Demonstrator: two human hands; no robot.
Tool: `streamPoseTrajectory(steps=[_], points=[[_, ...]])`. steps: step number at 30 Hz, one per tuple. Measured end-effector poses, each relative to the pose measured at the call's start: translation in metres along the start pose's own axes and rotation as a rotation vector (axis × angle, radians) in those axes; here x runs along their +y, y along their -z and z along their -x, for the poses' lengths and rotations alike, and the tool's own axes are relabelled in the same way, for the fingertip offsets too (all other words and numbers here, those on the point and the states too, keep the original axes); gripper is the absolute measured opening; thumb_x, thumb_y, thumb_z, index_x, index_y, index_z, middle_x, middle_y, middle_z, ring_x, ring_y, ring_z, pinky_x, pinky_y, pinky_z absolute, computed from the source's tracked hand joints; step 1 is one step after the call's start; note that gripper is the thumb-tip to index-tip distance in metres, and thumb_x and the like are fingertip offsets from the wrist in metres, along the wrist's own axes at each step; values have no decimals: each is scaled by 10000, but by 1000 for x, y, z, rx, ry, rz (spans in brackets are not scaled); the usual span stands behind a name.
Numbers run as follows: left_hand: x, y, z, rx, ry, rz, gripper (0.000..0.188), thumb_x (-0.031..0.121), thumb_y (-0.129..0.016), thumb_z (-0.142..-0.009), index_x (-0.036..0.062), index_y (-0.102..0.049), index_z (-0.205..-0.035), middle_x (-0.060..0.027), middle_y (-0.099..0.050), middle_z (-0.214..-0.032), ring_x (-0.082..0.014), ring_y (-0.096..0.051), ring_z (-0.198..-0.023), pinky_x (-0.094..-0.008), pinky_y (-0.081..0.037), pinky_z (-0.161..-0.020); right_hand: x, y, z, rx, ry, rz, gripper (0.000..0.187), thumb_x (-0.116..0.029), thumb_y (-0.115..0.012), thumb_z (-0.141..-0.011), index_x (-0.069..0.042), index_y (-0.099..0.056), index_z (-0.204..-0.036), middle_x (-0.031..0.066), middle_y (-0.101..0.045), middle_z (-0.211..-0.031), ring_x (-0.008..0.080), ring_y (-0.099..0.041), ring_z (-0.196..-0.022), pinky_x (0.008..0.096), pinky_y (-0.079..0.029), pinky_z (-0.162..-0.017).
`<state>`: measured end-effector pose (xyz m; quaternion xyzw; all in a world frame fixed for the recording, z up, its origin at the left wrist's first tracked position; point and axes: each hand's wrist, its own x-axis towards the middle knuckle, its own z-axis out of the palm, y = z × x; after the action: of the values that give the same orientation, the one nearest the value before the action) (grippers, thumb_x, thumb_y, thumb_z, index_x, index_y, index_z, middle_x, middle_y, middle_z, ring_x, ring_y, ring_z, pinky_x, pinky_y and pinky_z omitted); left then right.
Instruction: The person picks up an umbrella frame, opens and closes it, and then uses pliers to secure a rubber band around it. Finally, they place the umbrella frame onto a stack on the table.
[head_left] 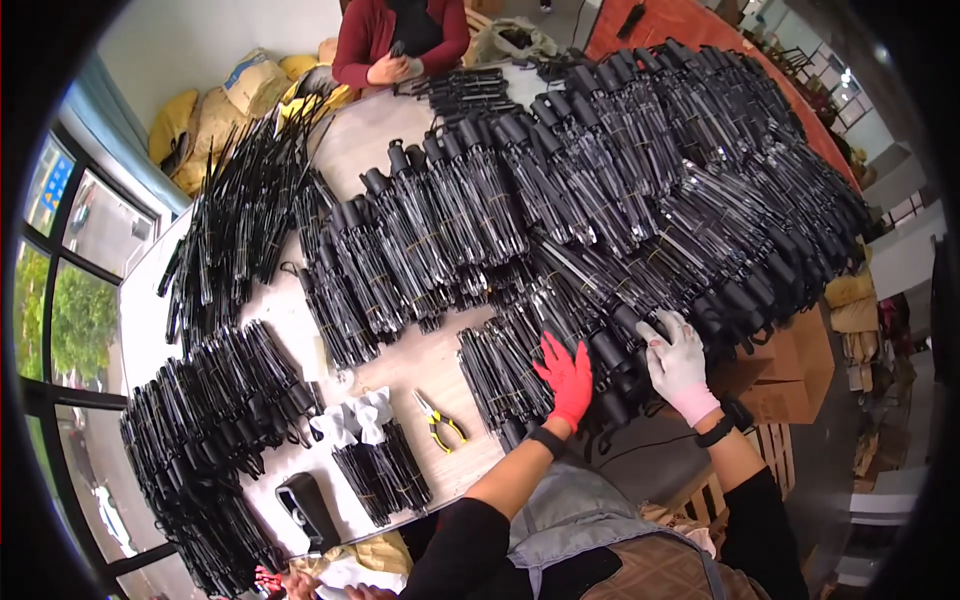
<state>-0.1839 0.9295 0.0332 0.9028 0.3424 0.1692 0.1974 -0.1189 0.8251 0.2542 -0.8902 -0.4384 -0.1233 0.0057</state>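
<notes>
Two gloved hands show low in my only view, the head one. The left hand (565,380), in red, lies over the black umbrella frames (500,375) at the near side of the table (425,365), its fingers spread apart. The right hand (677,367), in pale grey-white, reaches onto the same heap farther right, fingers loosely bent; I cannot tell whether they pinch anything. The frames are folded, bundled with thin bands (428,240) and heaped in layers, and some seem to jut past the table's near edge, close to a cardboard box (790,375). Sliding is what worries me: a push or tug could tip the overhanging ones off, since slick shafts lie at slants on one another. Hooked ribs could drag a neighbour along, and a snagged band could let a bundle fan out. The pliers (440,425) lie on bare tabletop, out to the left of the red glove, so a wide sweep of that arm could knock them.
</notes>
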Motion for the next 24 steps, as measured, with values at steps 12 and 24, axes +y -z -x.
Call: streamPoseTrajectory(steps=[12,24], points=[[-64,48,30,-321,64,309,824,450,-498,-946,-81,-146,-1468,-316,-187,-1509,-470,-212,-1385,-506,-143,-1141,11,7,-124,-31,38,33,372,-170,-603,-808,-48,-554,-1156,126,-598,-999,302,-589,-958,415,-481,-837],[-88,38,43,-355,264,507,946,463,-569,-908,-122,-66,-1455,-330,-123,-1519,-453,-173,-1407,-497,-143,-1153,37,-88,-234,-184,-168,324,630,-171,-625,-772,55,-419,-1323,194,-633,-949,324,-657,-861,404,-538,-764]])
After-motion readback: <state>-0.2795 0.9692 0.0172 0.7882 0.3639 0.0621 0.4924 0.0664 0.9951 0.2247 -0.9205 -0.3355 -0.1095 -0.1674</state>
